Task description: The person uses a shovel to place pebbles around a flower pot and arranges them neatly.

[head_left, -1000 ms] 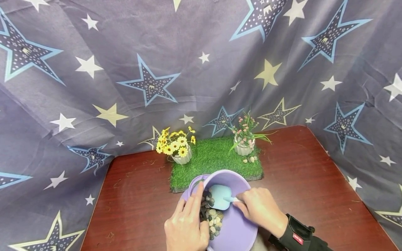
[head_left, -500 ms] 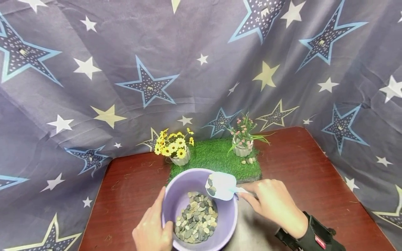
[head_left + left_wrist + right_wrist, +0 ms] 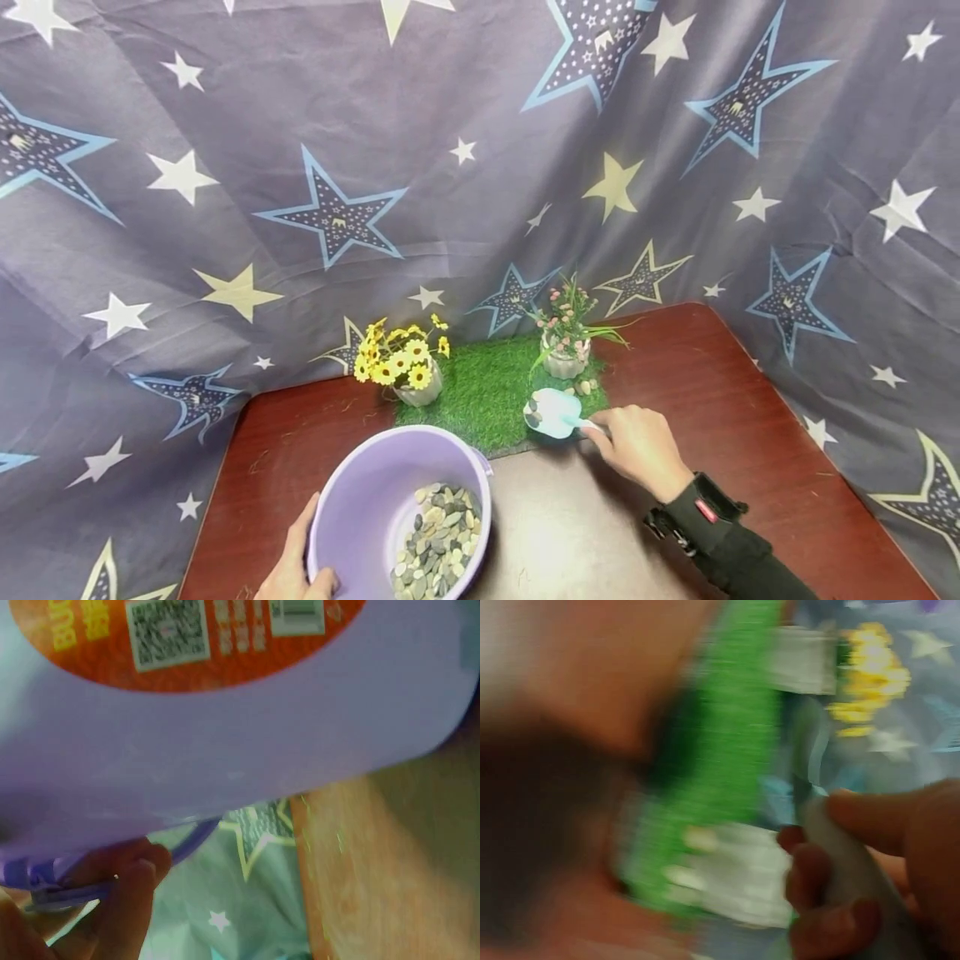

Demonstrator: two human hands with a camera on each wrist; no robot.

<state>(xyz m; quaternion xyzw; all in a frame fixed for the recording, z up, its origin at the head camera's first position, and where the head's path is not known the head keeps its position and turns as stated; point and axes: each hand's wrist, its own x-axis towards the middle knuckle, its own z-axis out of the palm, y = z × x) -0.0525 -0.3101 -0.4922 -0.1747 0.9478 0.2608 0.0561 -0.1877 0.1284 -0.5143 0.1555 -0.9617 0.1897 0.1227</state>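
Observation:
My left hand (image 3: 294,567) grips the rim of a purple bucket (image 3: 356,521) at the lower left. Its fingers (image 3: 135,904) curl at the rim near the purple handle in the left wrist view. Grey and cream pebbles (image 3: 442,537) lie inside the tilted bucket. My right hand (image 3: 641,446) holds a light blue toy shovel (image 3: 562,410) by its handle, over the front edge of a green turf mat (image 3: 483,387). A few dark pebbles (image 3: 533,410) sit in the shovel's scoop. The right wrist view is blurred, but shows the fingers (image 3: 877,817) around the handle.
A white pot of yellow flowers (image 3: 420,385) stands at the mat's left end. Another white pot with pink flowers (image 3: 565,360) stands at its right end, with several pebbles (image 3: 585,387) in front. A star-patterned cloth (image 3: 450,208) hangs behind the brown table (image 3: 720,400).
The shovel has come out of the bucket with pebbles and moved right, to the mat's front edge. My left hand has shifted the bucket leftward and away from the mat.

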